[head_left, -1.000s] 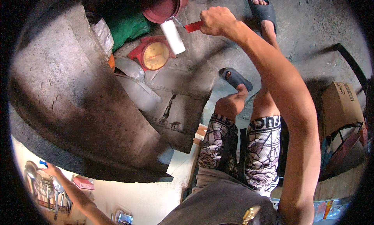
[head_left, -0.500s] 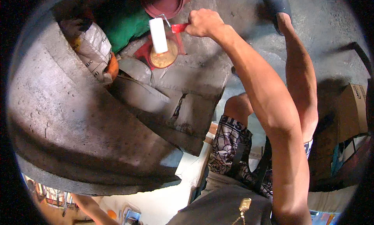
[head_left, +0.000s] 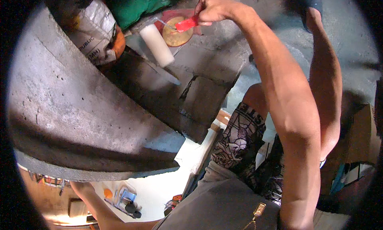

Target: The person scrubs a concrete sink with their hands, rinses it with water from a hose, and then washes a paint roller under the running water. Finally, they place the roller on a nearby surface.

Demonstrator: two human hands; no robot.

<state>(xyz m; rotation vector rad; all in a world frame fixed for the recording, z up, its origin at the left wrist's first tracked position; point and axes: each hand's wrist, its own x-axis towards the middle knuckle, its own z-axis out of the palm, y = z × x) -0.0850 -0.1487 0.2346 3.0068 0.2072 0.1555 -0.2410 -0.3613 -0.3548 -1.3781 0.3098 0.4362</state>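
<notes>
My right hand (head_left: 213,8) is closed around the red handle of a paint roller, at the upper middle of the head view. Its white roller sleeve (head_left: 157,44) hangs over the grey ledge, left of a round yellowish container (head_left: 178,35) in a red holder. Whether the sleeve touches the surface below is not clear. To the left curves a large grey concrete slab (head_left: 79,110). My left forearm (head_left: 93,204) reaches up to the slab's lower edge, where the slab hides my left hand and its fingers.
Behind the slab stand a printed white sack (head_left: 93,28) with an orange patch and a green bundle (head_left: 139,4). Below lies a white surface with a small blue container (head_left: 127,196). Cardboard boxes (head_left: 359,134) stand on the right, beside my legs.
The roller has swung away from over the round container, leftward and down toward the ledge. My view has shifted, so the surroundings sit differently; more of my left forearm shows.
</notes>
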